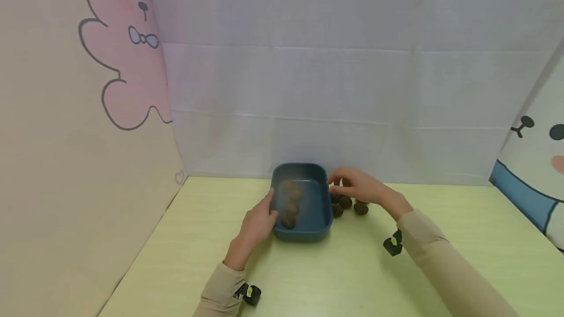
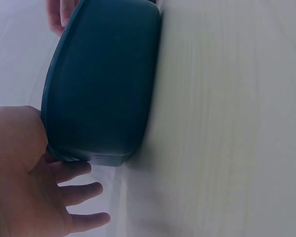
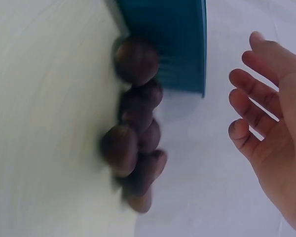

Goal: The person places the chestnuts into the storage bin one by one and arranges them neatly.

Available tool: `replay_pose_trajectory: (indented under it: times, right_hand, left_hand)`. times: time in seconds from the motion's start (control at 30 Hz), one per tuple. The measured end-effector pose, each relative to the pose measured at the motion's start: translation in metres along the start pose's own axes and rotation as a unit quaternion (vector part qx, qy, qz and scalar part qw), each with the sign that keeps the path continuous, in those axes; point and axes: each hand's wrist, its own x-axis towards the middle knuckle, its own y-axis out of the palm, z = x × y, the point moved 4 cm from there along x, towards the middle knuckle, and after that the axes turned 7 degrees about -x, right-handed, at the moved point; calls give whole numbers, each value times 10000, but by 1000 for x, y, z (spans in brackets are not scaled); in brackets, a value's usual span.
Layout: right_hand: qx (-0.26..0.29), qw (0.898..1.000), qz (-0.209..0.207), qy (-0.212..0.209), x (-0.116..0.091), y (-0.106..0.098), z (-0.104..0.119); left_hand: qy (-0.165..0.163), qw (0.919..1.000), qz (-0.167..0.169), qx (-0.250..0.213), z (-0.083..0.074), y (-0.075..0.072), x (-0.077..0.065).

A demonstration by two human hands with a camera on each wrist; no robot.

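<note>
A dark blue rectangular bin [image 1: 314, 209] stands on the table against the back sheet. My left hand [image 1: 257, 221] grips its left wall, and in the left wrist view the other fingers [image 2: 84, 193] spread out past the bin's end. Several roundish dark brown nut-like things [image 1: 291, 207] lie inside the bin, blurred. More brown roundish things [image 3: 121, 148] lie in a cluster against the bin's right side. My right hand [image 1: 358, 185] is over this cluster, beside the bin's right rim. Its fingers [image 3: 251, 84] are loosely bent, with nothing between them in the right wrist view.
The pale yellow table [image 1: 335, 278] meets a white hanging sheet [image 1: 335, 87] right behind the bin. A side panel with a pink cartoon animal [image 1: 132, 57] rises on the left, and another cartoon panel [image 1: 535, 185] on the right.
</note>
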Motion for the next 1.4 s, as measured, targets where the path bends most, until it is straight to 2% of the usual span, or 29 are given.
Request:
replay_pose_trajectory:
  times: [0.1,0.27,0.4,0.5,0.67,0.83,1.0,1.13,1.4]
  right_hand:
    - [12,9998,-156,124,-13,4,-16]
    - [-205,9991,-92,372,-36,18,-44]
    - [-155,9984,-105,542,-47,20,-57]
    - [-98,9988,18,485,-51,21,-59]
    - [-503,9978,247,362,-53,24,-60]
    - [-582,9960,503,464,-56,26,-59]
    - [-604,9967,402,355,-57,23,-56]
    - [-392,9980,340,354,-58,19,-53]
    - [492,9965,470,493,-57,13,-49]
  left_hand:
    - [-57,10000,-36,59,1,0,0]
    - [-83,9999,-36,123,3,0,0]
    - [-17,9999,-52,104,1,0,0]
    - [10,10000,-33,73,0,-1,0]
    - [46,9999,-26,94,0,-1,1]
    - [36,9999,-9,133,1,-1,0]
    - [50,9999,3,134,0,-1,-2]
    - [25,9999,20,99,0,-1,-2]
    - [-3,9999,85,53,0,-1,-2]
